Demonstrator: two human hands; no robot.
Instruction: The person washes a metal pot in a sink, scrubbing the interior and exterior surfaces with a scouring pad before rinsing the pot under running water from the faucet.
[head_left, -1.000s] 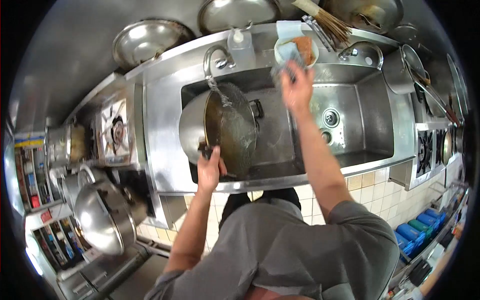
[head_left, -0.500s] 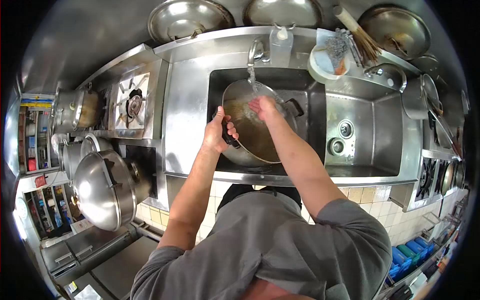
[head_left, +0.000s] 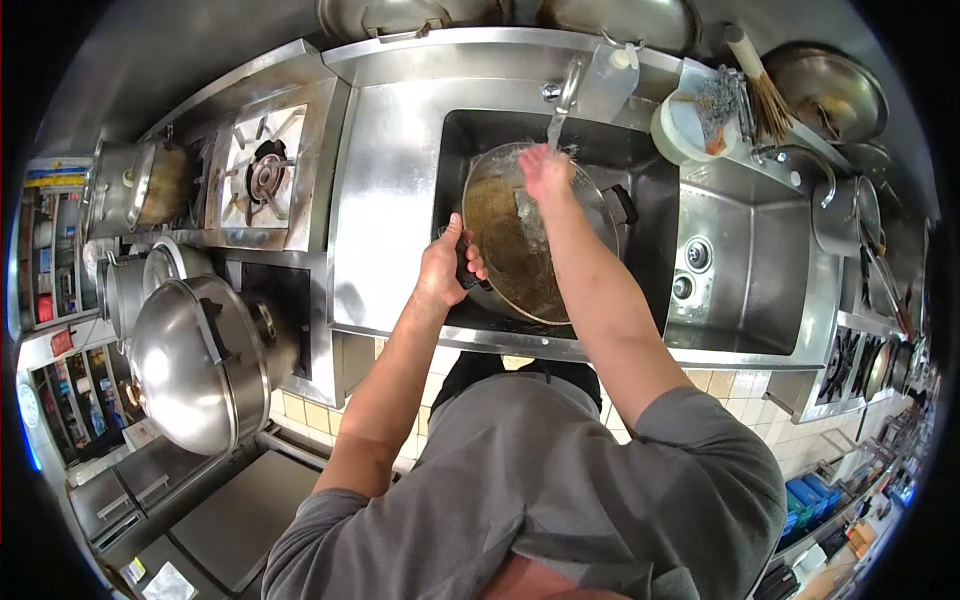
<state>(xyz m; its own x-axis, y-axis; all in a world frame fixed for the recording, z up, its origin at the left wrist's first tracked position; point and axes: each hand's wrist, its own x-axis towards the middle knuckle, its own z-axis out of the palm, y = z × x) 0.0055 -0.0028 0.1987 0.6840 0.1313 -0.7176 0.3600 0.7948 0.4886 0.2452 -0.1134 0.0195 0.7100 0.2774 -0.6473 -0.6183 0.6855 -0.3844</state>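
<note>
A large metal pot [head_left: 495,245] with two black side handles sits in the left sink basin [head_left: 655,240], its browned, wet inside facing up. My left hand [head_left: 447,268] is wrapped round the pot's left handle, thumb on top. Over the pot's far part, my right hand [head_left: 546,175] is held out flat with its fingers stretched, in the water running from the faucet [head_left: 568,88]. Splashing water falls past this hand into the pot. The pot's right handle [head_left: 627,204] is free, and my right forearm hides part of the pot's right side.
Behind the sink stand a clear plastic bottle [head_left: 608,85], a white tub [head_left: 680,130] with a steel scrubber, and a bamboo brush [head_left: 760,90]. A second basin [head_left: 745,265] is at the right. At the left are a gas burner [head_left: 266,175] and a big domed pot [head_left: 190,365].
My right hand has moved up and away from the middle of the pot, into the stream under the faucet. My left hand keeps its grip on the handle. The view has shifted slightly.
</note>
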